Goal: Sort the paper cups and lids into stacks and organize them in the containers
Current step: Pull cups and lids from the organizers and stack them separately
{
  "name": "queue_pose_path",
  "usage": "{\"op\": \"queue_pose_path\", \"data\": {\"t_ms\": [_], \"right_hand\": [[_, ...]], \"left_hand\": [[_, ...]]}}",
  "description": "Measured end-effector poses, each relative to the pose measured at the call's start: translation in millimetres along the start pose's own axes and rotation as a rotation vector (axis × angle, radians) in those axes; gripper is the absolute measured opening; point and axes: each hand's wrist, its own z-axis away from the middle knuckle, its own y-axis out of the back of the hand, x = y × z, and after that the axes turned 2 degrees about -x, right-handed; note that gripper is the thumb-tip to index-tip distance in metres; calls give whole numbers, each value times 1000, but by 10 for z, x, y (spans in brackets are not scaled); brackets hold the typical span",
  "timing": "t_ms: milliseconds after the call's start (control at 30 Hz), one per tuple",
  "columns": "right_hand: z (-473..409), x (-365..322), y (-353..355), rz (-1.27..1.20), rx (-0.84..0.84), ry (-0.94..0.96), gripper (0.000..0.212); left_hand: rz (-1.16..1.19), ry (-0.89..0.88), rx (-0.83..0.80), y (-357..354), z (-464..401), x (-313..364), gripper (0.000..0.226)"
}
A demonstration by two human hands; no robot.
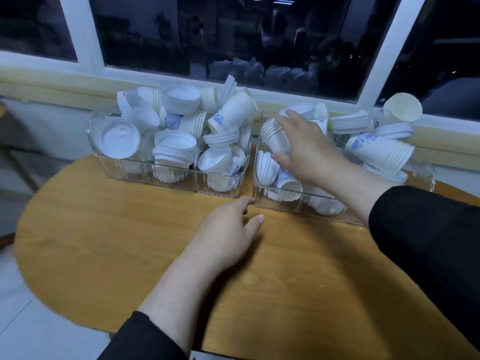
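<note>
Bins (171,178), two, clear, at the desk's (130,242) far edge, heaped with cups and lids beyond counting. Right hand (306,149) grasps a cup stack (274,137) in the right bin; left hand (228,237) relaxed on the desk.

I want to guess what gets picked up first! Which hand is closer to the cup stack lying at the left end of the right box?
Right. The right hand is wrapped over the cup stack; the left hand sits on the table, nearer the person.
</note>
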Motion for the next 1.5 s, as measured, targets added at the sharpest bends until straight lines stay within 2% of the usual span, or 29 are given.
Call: {"op": "queue_pose_path", "data": {"t_ms": [133, 267, 433, 533, 633, 700, 767, 900, 1067, 1167, 1233, 1300, 1400, 1500], "right_hand": [[-210, -26, 34, 71, -27, 5, 73], [-219, -36, 73, 37, 75, -8, 53], [-74, -49, 178, -6, 121, -19, 28], [83, 8, 270, -11, 148, 21, 26], [308, 70, 419, -108, 248, 29, 26], [498, 67, 487, -176, 276, 47, 27], [711, 33, 459, -198, 238, 89, 29], [1088, 6, 153, -238, 76, 197, 26], [1314, 21, -168, -246, -52, 260, 18], [1377, -14, -234, -288, -95, 315, 25], [1388, -36, -221, -346, -63, 276, 35], [1370, -20, -198, -407, -1, 224, 36], [1337, 94, -186, -468, 117, 107, 29], [1299, 293, -169, -519, 266, -96, 23]], "left_hand": [[12, -2, 6, 19, -36, -46, 44], [39, -14, 14, 24, -31, -35, 44], [62, -34, 55, 49, -5, 0, 41], [97, -55, 87, 55, 23, 53, 40], [134, -102, 148, 64, 70, 132, 41], [184, -139, 193, 59, 95, 187, 49], [253, -169, 202, 27, 105, 234, 65], [300, -196, 109, -63, 136, 285, 98], [262, -183, 69, -149, 221, 241, 101], [233, -207, 90, -136, 236, 204, 90], [201, -194, 110, -129, 212, 170, 78], [172, -158, 138, -131, 178, 143, 74], [182, -155, 144, -133, 128, 131, 79], [223, -156, 139, -96, 97, 136, 91]]}}
